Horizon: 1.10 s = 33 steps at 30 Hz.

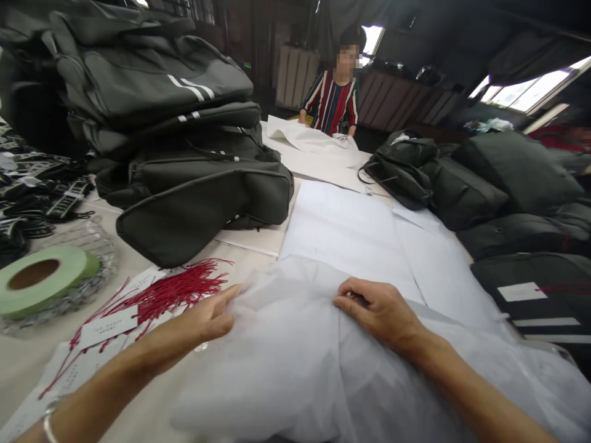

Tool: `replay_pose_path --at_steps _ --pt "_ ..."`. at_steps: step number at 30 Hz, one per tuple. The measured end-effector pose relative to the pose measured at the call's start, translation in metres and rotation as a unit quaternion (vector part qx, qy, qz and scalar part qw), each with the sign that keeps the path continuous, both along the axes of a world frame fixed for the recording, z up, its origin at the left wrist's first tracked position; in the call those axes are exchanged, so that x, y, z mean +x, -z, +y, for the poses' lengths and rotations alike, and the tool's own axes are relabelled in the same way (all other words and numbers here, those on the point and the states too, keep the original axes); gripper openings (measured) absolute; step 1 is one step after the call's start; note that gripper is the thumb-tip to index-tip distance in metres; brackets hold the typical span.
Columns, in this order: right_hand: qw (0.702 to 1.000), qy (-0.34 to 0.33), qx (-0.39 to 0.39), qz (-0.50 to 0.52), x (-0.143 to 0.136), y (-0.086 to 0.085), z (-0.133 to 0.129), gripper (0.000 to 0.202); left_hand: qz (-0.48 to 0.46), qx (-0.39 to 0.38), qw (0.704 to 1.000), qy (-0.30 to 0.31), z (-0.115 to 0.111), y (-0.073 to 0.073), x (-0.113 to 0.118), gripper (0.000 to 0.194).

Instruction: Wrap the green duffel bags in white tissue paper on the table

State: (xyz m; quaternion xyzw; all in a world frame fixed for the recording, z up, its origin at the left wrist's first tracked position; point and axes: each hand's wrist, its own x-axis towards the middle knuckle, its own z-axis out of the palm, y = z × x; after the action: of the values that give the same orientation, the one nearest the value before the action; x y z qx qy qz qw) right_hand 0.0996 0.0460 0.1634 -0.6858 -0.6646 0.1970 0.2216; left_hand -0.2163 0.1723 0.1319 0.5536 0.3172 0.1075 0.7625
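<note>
A translucent plastic bag [277, 363] spreads across the near part of the table, with something dark faintly showing through its lower right part. My right hand [381, 311] pinches a fold of it between thumb and fingers. At the bag's left edge, my left hand [212, 315] has its thumb and fingers closed on the film. White paper sheets [341, 221] lie flat just beyond the bag. To the left of my left hand are white hang tags [108, 326] with a bundle of red strings [180, 289].
Dark backpacks [203, 197] are piled high at left; more dark bags [484, 178] are heaped at right. A green tape roll [46, 277] and black straps [41, 184] lie at far left. Across the table, a person in a striped top [336, 101] handles a white sheet [314, 138].
</note>
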Motion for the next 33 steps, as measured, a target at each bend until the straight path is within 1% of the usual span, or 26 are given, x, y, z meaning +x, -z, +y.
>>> replay_pose_path --at_steps 2,3,4,6,8,9,10,11,12,13,14,15,16,17,18,19,20,21,22,24,26,27,29,30,31,33 --pt "1.000 0.012 0.001 0.018 0.001 0.000 -0.001 0.017 0.007 -0.045 0.999 0.010 -0.011 -0.009 0.010 0.082" --pt "0.999 0.021 0.007 0.029 0.001 0.000 -0.001 0.019 0.011 -0.059 0.998 -0.002 -0.013 -0.011 0.014 0.077" --pt "0.999 0.032 0.016 0.038 0.002 0.001 -0.001 0.020 0.014 -0.054 0.998 -0.026 -0.013 -0.011 0.017 0.072" --pt "0.997 0.048 0.029 0.046 0.002 0.002 -0.001 0.022 0.011 0.006 0.997 -0.078 -0.006 -0.007 0.017 0.068" --pt "0.997 0.051 0.029 0.041 0.002 0.004 0.001 0.021 0.039 0.108 0.989 -0.089 0.006 -0.001 0.013 0.064" --pt "0.998 0.051 0.025 0.039 0.001 0.004 0.003 0.020 0.077 0.175 0.978 -0.087 0.011 0.001 0.009 0.062" --pt "0.998 0.053 0.019 0.037 0.001 0.004 0.004 0.018 0.126 0.253 0.954 -0.096 0.013 0.002 0.007 0.059" --pt "0.998 0.058 0.014 0.037 0.001 0.004 0.005 0.017 0.177 0.338 0.916 -0.122 0.012 0.000 0.005 0.056" --pt "0.997 0.063 0.011 0.042 0.001 0.003 0.006 0.015 0.219 0.418 0.867 -0.161 0.007 -0.003 0.006 0.053" --pt "0.996 0.067 0.009 0.050 0.001 0.001 0.007 0.013 0.239 0.488 0.815 -0.203 -0.003 -0.008 0.009 0.048" --pt "0.996 0.070 0.008 0.060 0.001 0.000 0.007 0.011 0.229 0.549 0.769 -0.235 -0.017 -0.015 0.015 0.042" --pt "0.995 0.071 0.008 0.068 0.001 0.000 0.008 0.010 0.193 0.601 0.735 -0.247 -0.034 -0.021 0.025 0.036" --pt "0.995 0.072 0.009 0.074 0.001 0.000 0.008 0.009 0.131 0.651 0.711 -0.229 -0.053 -0.026 0.037 0.030" --pt "0.994 0.074 0.011 0.076 0.001 0.000 0.009 0.008 0.057 0.700 0.688 -0.185 -0.072 -0.029 0.051 0.027" --pt "0.994 0.076 0.012 0.074 0.001 0.002 0.010 0.008 -0.001 0.739 0.661 -0.130 -0.090 -0.030 0.067 0.029" --pt "0.994 0.078 0.012 0.072 0.000 0.003 0.012 0.008 -0.037 0.770 0.631 -0.088 -0.105 -0.027 0.084 0.032" --pt "0.994 0.078 0.012 0.072 0.000 0.005 0.015 0.008 -0.042 0.792 0.606 -0.057 -0.116 -0.023 0.100 0.035" --pt "0.994 0.075 0.010 0.075 0.001 0.005 0.018 0.008 -0.028 0.808 0.586 -0.043 -0.122 -0.015 0.114 0.037" --pt "0.994 0.069 0.007 0.081 0.002 0.002 0.020 0.009 -0.002 0.818 0.573 -0.039 -0.125 -0.007 0.126 0.040" --pt "0.993 0.055 0.011 0.099 0.008 -0.011 0.019 0.012 0.047 0.823 0.565 -0.038 -0.123 0.009 0.139 0.044" --pt "0.991 0.050 0.043 0.120 0.020 -0.035 0.002 0.022 0.073 0.817 0.571 -0.028 -0.117 0.018 0.141 0.046" --pt "0.989 0.056 0.067 0.121 0.028 -0.048 -0.014 0.027 0.077 0.815 0.574 -0.021 -0.114 0.020 0.140 0.046" --pt "0.986 0.081 0.114 0.090 0.050 -0.068 -0.057 0.035 0.075 0.814 0.575 -0.011 -0.112 0.020 0.137 0.046" --pt "0.986 0.096 0.121 0.059 0.061 -0.072 -0.082 0.038 0.071 0.816 0.573 -0.013 -0.112 0.020 0.136 0.046" --pt "0.986 0.112 0.123 0.026 0.071 -0.072 -0.106 0.042 0.066 0.819 0.570 -0.019 -0.112 0.021 0.135 0.046" --pt "0.983 0.151 0.098 -0.041 0.087 -0.059 -0.147 0.053 0.067 0.818 0.570 -0.042 -0.109 0.028 0.133 0.048"
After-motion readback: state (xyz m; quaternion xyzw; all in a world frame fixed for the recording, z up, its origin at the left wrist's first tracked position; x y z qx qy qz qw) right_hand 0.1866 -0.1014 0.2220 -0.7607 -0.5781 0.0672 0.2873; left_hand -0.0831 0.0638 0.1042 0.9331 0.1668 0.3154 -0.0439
